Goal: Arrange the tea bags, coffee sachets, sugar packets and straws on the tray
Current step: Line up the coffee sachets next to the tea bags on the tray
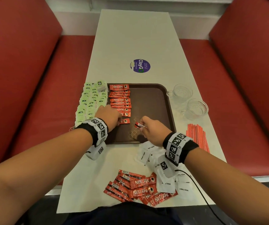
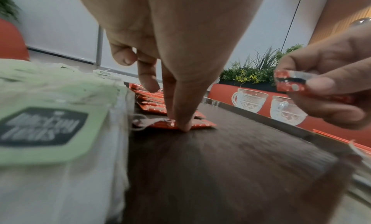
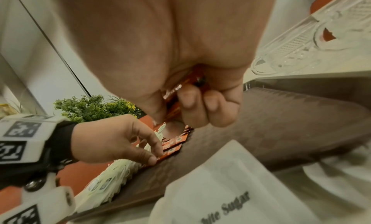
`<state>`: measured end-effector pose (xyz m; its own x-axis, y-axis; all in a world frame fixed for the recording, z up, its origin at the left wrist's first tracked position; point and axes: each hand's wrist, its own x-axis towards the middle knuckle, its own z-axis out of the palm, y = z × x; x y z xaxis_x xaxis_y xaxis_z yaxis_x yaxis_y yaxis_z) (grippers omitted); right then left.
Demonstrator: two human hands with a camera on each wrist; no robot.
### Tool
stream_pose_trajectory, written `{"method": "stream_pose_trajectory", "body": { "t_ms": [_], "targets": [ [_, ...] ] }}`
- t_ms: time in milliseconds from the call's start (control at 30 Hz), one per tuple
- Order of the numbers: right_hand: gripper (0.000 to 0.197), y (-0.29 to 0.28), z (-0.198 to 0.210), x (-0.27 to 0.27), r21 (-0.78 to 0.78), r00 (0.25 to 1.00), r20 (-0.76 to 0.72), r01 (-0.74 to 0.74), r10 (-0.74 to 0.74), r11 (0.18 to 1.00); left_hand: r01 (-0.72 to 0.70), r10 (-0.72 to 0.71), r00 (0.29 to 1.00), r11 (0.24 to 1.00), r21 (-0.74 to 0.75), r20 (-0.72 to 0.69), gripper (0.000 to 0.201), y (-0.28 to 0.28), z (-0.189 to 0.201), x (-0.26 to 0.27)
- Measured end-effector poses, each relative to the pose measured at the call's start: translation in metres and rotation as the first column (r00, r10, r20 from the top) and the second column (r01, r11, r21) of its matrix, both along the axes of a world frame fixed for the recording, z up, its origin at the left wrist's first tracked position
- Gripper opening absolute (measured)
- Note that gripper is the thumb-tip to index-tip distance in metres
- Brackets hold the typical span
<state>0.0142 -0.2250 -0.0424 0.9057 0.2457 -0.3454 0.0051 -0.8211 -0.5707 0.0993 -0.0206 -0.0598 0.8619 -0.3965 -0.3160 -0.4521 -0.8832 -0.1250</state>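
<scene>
Right hand (image 1: 153,130): fingers curled, clamped on one red coffee sachet (image 1: 139,125), held in the air above the near part of the brown tray (image 1: 153,98).

Left hand (image 1: 109,116): fingers extended, fingertips (image 2: 183,124) pressing down on the nearest sachet of the sachet row (image 1: 120,99); nothing gripped. Row runs along the tray's left side, sachets overlapping, label side up.

Green tea bags (image 1: 90,101): overlapping columns at the tray's left edge; cannot tell whether they lie inside the rim.

Loose coffee sachets (image 1: 138,188): pile on the table (image 1: 135,39), nearer the person than the tray.

White sugar packets (image 1: 146,154): off the tray's near right corner.

Red straws (image 1: 197,135): bundle right of the tray.

Two glass cups (image 1: 189,99): beside the tray's far right edge.
</scene>
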Motion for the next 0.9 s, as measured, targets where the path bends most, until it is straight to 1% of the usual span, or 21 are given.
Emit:
{"method": "stream_pose_trajectory", "body": {
  "t_ms": [133, 200, 300, 333, 367, 433, 467, 500, 567, 600, 700, 767, 833, 900],
  "targets": [
    [0.001, 0.003, 0.002, 0.0, 0.009, 1.0, -0.019, 0.004, -0.004, 1.0, 0.0, 0.0, 0.999, 1.0, -0.002, 0.033, 0.009, -0.001, 0.001, 0.009],
    [0.003, 0.005, 0.003, 0.0, 0.01, 1.0, -0.021, 0.004, -0.003, 1.0, 0.005, -0.005, 0.999, 1.0, -0.014, 0.034, 0.011, -0.001, 0.001, 0.011],
    [0.005, 0.006, 0.001, 0.003, -0.042, 1.0, 0.011, -0.013, 0.014, 0.999, -0.001, 0.004, 0.999, 0.997, -0.08, 0.046, 0.015, 0.002, 0.003, 0.013],
    [0.005, 0.006, 0.001, 0.003, -0.062, 0.999, 0.026, -0.017, 0.019, 0.998, 0.003, 0.006, 0.998, 0.99, -0.139, 0.063, 0.018, 0.003, 0.004, 0.012],
    [0.005, 0.007, 0.001, 0.004, -0.078, 0.999, 0.038, -0.02, 0.023, 0.997, 0.015, 0.003, 0.997, 0.973, -0.229, 0.074, 0.022, 0.004, 0.007, 0.01],
    [0.005, 0.007, 0.001, 0.005, -0.089, 0.998, 0.055, -0.025, 0.029, 0.996, 0.06, -0.044, 0.998, 0.897, -0.438, 0.047, 0.031, 0.003, 0.015, 0.003],
    [0.006, 0.008, 0.001, 0.006, -0.08, 0.998, 0.061, -0.027, 0.032, 0.996, 0.082, -0.088, 0.996, 0.853, -0.515, 0.012, 0.031, 0.002, 0.02, -0.002],
    [0.006, 0.009, 0.002, 0.007, -0.058, 0.997, 0.063, -0.031, 0.034, 0.998, 0.111, -0.146, 0.989, 0.825, -0.554, -0.02, 0.03, 0.001, 0.025, -0.006],
    [0.005, 0.012, 0.002, 0.008, -0.005, 0.996, 0.071, -0.045, 0.045, 0.999, 0.196, -0.25, 0.968, 0.81, -0.552, -0.023, 0.025, -0.001, 0.028, -0.013],
    [0.005, 0.014, 0.002, 0.008, 0.018, 0.995, 0.085, -0.054, 0.052, 0.998, 0.223, -0.268, 0.963, 0.808, -0.545, -0.003, 0.023, 0.001, 0.027, -0.015],
    [0.006, 0.019, 0.003, 0.009, 0.067, 0.993, 0.106, -0.053, 0.046, 0.996, 0.242, -0.243, 0.967, 0.793, -0.56, 0.074, 0.014, 0.009, 0.025, -0.018],
    [0.017, 0.02, 0.004, 0.009, 0.072, 0.995, 0.085, -0.048, 0.042, 0.996, 0.261, -0.244, 0.964, 0.783, -0.565, 0.107, 0.008, 0.017, 0.023, -0.02],
    [0.018, 0.02, 0.006, 0.009, 0.073, 0.997, 0.068, -0.051, 0.046, 0.996, 0.236, -0.247, 0.967, 0.791, -0.564, 0.058, 0.01, 0.024, 0.024, -0.023],
    [0.013, 0.021, 0.006, 0.007, 0.098, 0.997, 0.05, -0.059, 0.054, 0.993, 0.156, -0.22, 0.975, 0.805, -0.572, -0.044, 0.016, 0.028, 0.025, -0.027]
  ]
}}
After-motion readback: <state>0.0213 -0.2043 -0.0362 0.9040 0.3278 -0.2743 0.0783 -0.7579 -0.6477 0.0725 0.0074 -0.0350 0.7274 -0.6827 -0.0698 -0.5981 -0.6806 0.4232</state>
